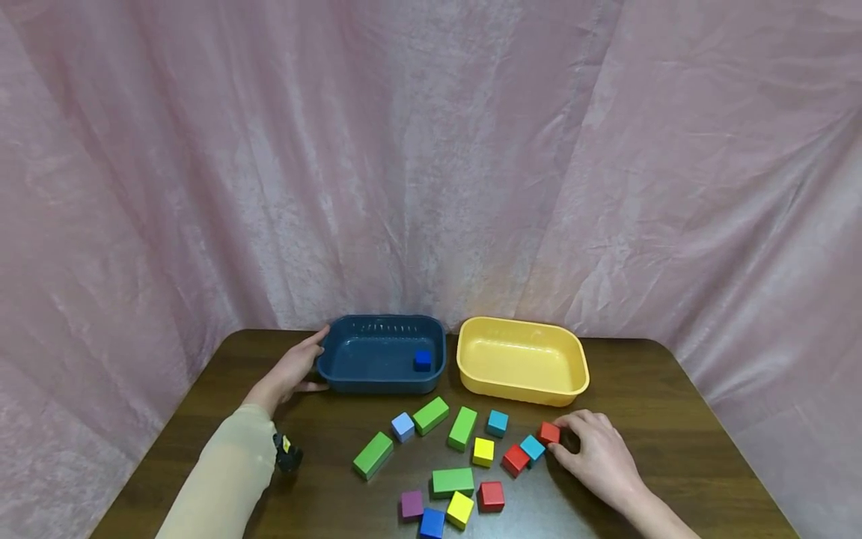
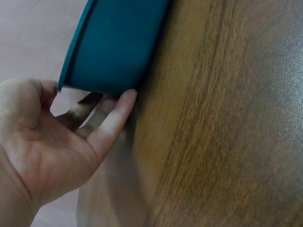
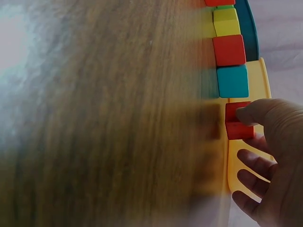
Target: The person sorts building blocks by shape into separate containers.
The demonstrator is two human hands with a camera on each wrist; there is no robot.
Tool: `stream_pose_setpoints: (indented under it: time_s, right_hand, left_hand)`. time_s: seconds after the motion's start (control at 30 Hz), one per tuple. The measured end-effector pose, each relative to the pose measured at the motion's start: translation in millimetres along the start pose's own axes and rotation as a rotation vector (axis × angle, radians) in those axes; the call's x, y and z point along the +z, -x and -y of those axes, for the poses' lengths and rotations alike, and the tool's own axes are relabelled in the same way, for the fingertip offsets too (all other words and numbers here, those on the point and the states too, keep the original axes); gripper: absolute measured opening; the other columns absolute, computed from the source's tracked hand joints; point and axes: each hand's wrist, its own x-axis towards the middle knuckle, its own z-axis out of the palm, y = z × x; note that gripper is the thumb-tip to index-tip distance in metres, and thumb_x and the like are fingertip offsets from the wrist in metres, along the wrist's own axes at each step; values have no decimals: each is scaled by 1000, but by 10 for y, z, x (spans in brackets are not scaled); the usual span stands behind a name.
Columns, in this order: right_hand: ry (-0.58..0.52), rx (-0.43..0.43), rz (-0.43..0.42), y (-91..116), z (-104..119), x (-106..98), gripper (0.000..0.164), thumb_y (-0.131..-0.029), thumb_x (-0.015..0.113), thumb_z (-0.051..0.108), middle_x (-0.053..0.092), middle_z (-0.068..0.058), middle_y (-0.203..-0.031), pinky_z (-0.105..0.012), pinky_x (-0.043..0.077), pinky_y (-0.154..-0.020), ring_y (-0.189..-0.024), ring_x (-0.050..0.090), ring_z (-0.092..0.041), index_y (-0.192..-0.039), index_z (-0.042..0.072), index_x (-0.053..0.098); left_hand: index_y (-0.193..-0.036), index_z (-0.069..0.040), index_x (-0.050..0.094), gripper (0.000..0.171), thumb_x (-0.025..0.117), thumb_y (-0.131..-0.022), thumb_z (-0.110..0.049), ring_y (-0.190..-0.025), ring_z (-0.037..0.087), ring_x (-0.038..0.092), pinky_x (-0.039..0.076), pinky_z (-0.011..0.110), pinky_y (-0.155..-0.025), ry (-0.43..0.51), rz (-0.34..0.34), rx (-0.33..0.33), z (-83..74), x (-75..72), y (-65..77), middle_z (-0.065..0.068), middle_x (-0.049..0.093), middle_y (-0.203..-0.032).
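Note:
My right hand (image 1: 601, 457) pinches a red cube (image 3: 240, 131) between thumb and index finger, the other fingers loosely bent. A light-blue cube (image 3: 233, 81) is right beside that cube, and another red cube (image 1: 515, 460) touches the light-blue one. At the far left, my left hand (image 1: 296, 368) rests against the short end of a dark blue basin (image 1: 380, 384). In the left wrist view, its fingertips (image 2: 127, 97) touch the basin's outer wall below the rim. One blue cube (image 1: 422, 361) lies inside the basin, toward its right end.
A yellow basin (image 1: 525, 389) stands right of the blue one. Nearer lie several green blocks (image 1: 373, 455), yellow cubes (image 1: 483, 452), a purple cube (image 1: 411, 506), a blue cube (image 1: 432, 523) and a third red cube (image 1: 491, 496). A pink curtain (image 1: 431, 187) hangs behind the table.

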Motion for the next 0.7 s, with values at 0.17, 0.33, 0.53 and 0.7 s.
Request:
stream_pose_setpoints:
  time_s: [0.17,0.33,0.53,0.7]
  right_hand:
    - [-8,-15,-48,41,-27,-60,27,-77,88,26,68,6,-103,-50,47,-84,-102,60,-26,-101,23,77]
    - [-27,-34,-105,83,-27,-160,28,-76,89,24,68,6,-103,-50,47,-83,-102,60,-27,-101,23,77]
    - [-54,-70,-156,75,19,-288,29,-76,89,21,68,7,-104,-48,45,-84,-102,60,-25,-102,23,76]
    - [-74,-85,-181,22,88,-396,31,-77,89,22,67,8,-106,-45,43,-85,-105,58,-24,-104,22,75]
  left_hand:
    - [-166,-32,11,61,28,-109,-16,-146,52,25,56,58,-87,8,-5,-10,9,-5,-13,11,-5,-171]
    - [-166,-34,12,61,28,-109,-17,-145,51,29,57,57,-87,14,-5,-22,24,-10,-20,13,-3,-171]
    - [-166,-34,10,61,26,-109,-15,-144,52,31,57,57,-88,24,6,-25,31,-24,-17,16,-4,-171]
    - [-166,-32,9,61,26,-109,-15,-144,53,29,55,59,-89,27,18,-21,13,-16,-26,16,-5,-171]
